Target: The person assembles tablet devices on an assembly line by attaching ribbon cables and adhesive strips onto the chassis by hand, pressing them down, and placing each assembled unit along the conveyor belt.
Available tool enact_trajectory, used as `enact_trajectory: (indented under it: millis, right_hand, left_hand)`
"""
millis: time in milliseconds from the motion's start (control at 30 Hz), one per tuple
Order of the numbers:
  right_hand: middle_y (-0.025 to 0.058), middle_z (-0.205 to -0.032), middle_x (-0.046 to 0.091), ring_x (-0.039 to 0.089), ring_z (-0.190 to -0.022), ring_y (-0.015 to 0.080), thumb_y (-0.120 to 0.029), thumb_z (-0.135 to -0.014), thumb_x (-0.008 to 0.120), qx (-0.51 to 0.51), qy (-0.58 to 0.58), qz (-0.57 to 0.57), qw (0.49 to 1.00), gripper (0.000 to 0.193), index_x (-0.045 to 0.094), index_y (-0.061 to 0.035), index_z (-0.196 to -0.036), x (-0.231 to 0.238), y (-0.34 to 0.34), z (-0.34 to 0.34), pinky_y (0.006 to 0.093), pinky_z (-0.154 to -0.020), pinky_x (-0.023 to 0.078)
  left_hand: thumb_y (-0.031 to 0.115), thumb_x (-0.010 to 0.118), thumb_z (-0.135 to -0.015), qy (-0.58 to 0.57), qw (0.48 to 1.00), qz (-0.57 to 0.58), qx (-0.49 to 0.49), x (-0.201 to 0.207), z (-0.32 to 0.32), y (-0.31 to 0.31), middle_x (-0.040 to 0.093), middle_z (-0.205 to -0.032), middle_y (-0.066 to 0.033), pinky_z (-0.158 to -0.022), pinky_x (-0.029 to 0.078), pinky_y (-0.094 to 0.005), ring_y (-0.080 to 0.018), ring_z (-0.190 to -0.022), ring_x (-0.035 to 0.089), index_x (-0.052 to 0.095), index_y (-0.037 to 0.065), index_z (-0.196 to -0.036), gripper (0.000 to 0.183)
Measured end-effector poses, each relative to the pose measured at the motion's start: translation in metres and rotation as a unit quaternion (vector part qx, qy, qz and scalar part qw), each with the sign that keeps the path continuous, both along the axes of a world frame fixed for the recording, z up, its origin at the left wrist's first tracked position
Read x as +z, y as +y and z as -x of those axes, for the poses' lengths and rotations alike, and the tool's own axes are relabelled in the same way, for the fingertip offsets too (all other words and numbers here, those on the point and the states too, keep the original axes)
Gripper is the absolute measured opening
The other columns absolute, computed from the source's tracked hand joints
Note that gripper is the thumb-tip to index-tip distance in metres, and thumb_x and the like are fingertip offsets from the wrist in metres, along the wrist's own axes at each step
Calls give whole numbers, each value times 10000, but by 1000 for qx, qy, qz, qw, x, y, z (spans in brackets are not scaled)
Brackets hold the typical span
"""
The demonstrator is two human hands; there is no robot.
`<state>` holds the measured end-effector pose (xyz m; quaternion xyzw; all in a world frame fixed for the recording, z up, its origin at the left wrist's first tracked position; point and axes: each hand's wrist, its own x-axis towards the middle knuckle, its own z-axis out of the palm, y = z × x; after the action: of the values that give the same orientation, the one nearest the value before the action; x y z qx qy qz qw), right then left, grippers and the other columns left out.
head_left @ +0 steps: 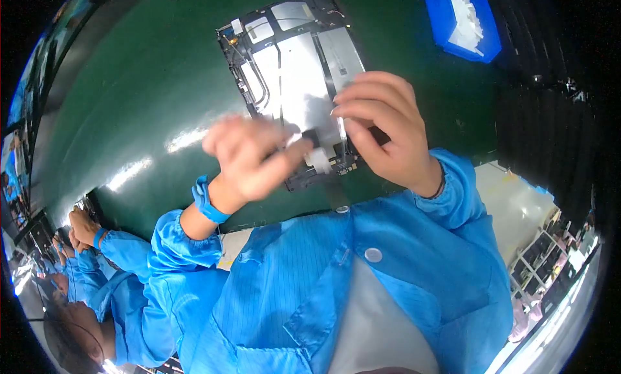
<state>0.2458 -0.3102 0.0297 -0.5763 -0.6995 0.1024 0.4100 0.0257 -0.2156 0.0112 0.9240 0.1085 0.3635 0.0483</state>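
Note:
An opened flat electronic device [294, 70], with silver panels, black strips and thin cables along its left side, lies on the green work surface. Over its lower left part is my left hand [249, 157], smeared by motion; its finger positions are unclear. A small dark piece [312, 138] and a whitish tab [319, 159] show by the left fingertips; whether I hold either cannot be told. My right hand [391, 125] is at the device's right edge, fingers curled and thumb near the index fingertip in a pinch. Anything between those fingertips is too small to name.
A blue bin [460, 47] with white strips stands at the far right of the green surface [149, 96]. Black ridged material [540, 122] lies beyond the right edge. To my left, a person in a blue sleeve [126, 251] sits close by.

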Motion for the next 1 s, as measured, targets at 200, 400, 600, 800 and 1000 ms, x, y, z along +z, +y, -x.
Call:
enact_trajectory:
  millis: [200, 400, 600, 800, 1000]
  right_hand:
    - [30, -938, 664, 592, -999, 233, -110, -696, 750, 67, -3, 75, 995, 198, 687, -105, -884, 7, 5, 15, 365, -874, 394]
    - [23, -841, 637, 592, -898, 214, -127, -703, 745, 87, -61, 49, 993, 164, 669, -118, -849, 6, 13, 20, 376, -838, 402]
    - [37, -774, 600, 596, -830, 217, -184, -778, 691, 1, -154, 6, 988, 95, 627, -127, -819, 12, 32, 1, 378, -772, 421]
    - [99, -824, 711, 664, -723, 140, -164, -865, 700, -373, -172, -84, 908, 164, 697, -21, -945, 31, 22, -120, 258, -657, 505]
    - [95, -885, 702, 653, -797, 291, -181, -804, 698, -363, -317, -90, 871, 169, 699, -100, -952, 20, 1, -147, 383, -724, 486]
  left_hand:
    - [157, 678, -718, -16, 994, -105, -18, -2, 7, -5, 630, -898, 59, -865, 391, -288, -100, -887, 565, 691, 222, -817, 120]
    - [145, 669, -735, -32, 991, -115, -62, -6, 5, -4, 632, -902, 48, -835, 436, -280, -112, -897, 558, 683, 178, -811, 83]
    - [144, 675, -746, -47, 978, -139, -151, -3, 10, -3, 649, -928, 42, -881, 421, -318, -130, -928, 581, 677, 182, -804, 69]
    - [141, 815, -662, -46, 959, 277, 25, 4, -21, 23, 670, -897, 15, -957, 318, -393, -207, -946, 601, 703, 123, -798, 177]
    - [208, 818, -677, -23, 953, 270, 132, -11, -26, 24, 624, -1099, -21, -1001, 247, -425, -271, -1147, 477, 708, 126, -782, 173]
